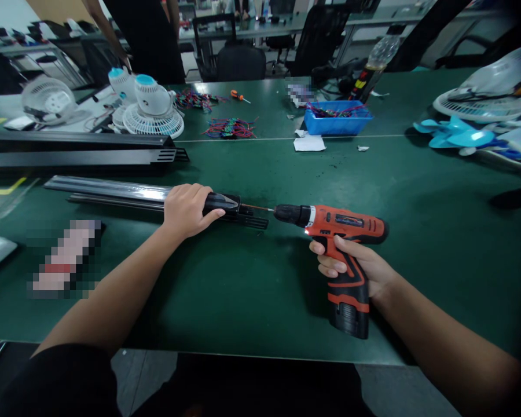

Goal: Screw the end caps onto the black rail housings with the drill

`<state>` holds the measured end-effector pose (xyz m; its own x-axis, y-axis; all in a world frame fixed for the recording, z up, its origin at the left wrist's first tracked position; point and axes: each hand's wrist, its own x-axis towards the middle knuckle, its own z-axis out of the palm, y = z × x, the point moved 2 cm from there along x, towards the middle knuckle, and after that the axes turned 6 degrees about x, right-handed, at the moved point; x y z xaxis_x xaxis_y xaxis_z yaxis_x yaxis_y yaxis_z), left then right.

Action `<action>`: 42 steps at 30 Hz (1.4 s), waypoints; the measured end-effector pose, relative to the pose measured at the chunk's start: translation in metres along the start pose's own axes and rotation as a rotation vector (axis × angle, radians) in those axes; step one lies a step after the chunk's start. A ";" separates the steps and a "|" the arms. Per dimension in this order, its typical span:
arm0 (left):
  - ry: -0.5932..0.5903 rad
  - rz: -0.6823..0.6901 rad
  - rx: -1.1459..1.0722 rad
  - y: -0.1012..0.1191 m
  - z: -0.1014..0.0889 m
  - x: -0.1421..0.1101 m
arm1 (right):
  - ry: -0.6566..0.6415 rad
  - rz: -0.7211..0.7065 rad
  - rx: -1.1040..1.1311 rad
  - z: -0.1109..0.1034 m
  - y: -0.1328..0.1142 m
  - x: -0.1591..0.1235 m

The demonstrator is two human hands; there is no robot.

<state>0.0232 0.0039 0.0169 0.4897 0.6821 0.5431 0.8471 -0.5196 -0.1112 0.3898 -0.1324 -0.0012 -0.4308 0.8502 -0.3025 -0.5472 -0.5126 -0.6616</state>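
Observation:
My right hand (356, 260) is wrapped round the grip of an orange and black cordless drill (351, 225), which points left with its small light lit. A long thin bit (257, 207) runs from the chuck to the right end of a long, glossy black housing (113, 188). Whether the bit's tip is inside the housing I cannot tell. My left hand (187, 209) lies over the housing near that end, fingers curled over its far side and thumb along the near side. The housing lies flat on the green table (252, 289).
More long black housings (78, 150) lie behind at left. Farther back are white fan parts (150, 107), wire bundles (231, 127), an orange screwdriver (240, 96), a blue bin (338, 118) and a bottle (373, 63). Blue fan blades (455, 133) lie at right. A person (145, 40) stands across the table.

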 end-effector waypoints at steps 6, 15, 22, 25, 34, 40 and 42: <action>0.001 0.005 0.023 0.000 0.000 0.000 | 0.005 -0.010 -0.018 0.003 -0.001 0.000; 0.024 0.029 0.059 0.000 0.001 0.000 | 0.006 0.115 -0.046 -0.006 -0.001 -0.001; 0.021 0.012 0.050 0.001 0.001 -0.001 | 0.009 0.122 -0.006 -0.006 -0.002 -0.001; 0.010 0.006 0.035 0.001 0.001 0.000 | -0.006 0.107 -0.019 -0.002 -0.002 -0.001; 0.003 0.000 0.026 0.001 0.000 0.000 | 0.013 0.001 -0.002 0.001 0.000 0.000; 0.013 0.000 0.026 0.001 0.000 0.000 | 0.009 -0.010 -0.007 -0.002 0.001 0.001; 0.012 0.001 0.020 0.001 0.000 0.000 | 0.009 -0.004 -0.020 -0.002 0.001 0.001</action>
<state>0.0240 0.0034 0.0169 0.4882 0.6755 0.5527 0.8507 -0.5097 -0.1284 0.3904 -0.1318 -0.0031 -0.4217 0.8535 -0.3062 -0.5344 -0.5068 -0.6765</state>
